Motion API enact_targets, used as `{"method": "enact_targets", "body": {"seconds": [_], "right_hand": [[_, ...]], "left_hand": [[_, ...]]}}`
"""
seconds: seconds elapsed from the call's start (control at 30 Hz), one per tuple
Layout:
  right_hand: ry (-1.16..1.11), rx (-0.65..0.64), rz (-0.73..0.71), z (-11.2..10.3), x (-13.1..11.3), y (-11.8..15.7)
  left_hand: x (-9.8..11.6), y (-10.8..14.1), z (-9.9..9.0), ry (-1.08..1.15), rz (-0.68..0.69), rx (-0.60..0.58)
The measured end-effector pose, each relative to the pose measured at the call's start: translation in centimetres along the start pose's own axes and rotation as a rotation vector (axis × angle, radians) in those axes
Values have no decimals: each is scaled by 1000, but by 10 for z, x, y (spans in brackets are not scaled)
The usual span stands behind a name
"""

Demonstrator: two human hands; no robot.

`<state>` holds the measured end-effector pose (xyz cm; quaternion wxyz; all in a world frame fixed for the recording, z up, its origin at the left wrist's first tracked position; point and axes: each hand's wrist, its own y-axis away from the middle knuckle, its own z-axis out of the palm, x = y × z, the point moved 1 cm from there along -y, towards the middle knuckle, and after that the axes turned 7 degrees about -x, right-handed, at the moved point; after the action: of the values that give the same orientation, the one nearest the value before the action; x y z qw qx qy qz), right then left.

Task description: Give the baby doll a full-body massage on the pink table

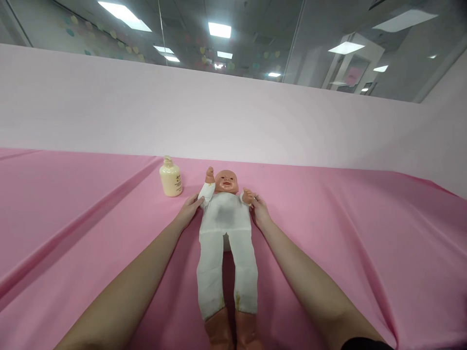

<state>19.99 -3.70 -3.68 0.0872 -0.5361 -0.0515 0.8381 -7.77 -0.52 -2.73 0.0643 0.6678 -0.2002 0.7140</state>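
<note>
Has the doll (226, 221) face up on pink cloth (310, 209), fingers of left hand (188, 209) and right hand (260, 211) clamped on its arms. Sees a pump bottle (171, 181) standing near the left hand, contents hidden. Faces a white wall (226, 121), glass (248, 43) above, ceiling lights (219, 30) showing in it.

On my head-camera feed, the left hand (189, 209) and right hand (260, 212) hold a white-clad doll (226, 218) by its arms, face up on pink cloth (91, 233); a cream pump bottle (170, 180) stands near the left hand, before a white wall (226, 119).
</note>
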Motion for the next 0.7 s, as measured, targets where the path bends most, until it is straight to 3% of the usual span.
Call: {"method": "enact_targets", "body": {"seconds": [0.43, 0.7], "right_hand": [[64, -31, 106, 0, -2, 2], [76, -23, 90, 2, -3, 3]], "left_hand": [[-7, -3, -4, -37, -30, 37], [-10, -5, -5, -59, -24, 42]]}}
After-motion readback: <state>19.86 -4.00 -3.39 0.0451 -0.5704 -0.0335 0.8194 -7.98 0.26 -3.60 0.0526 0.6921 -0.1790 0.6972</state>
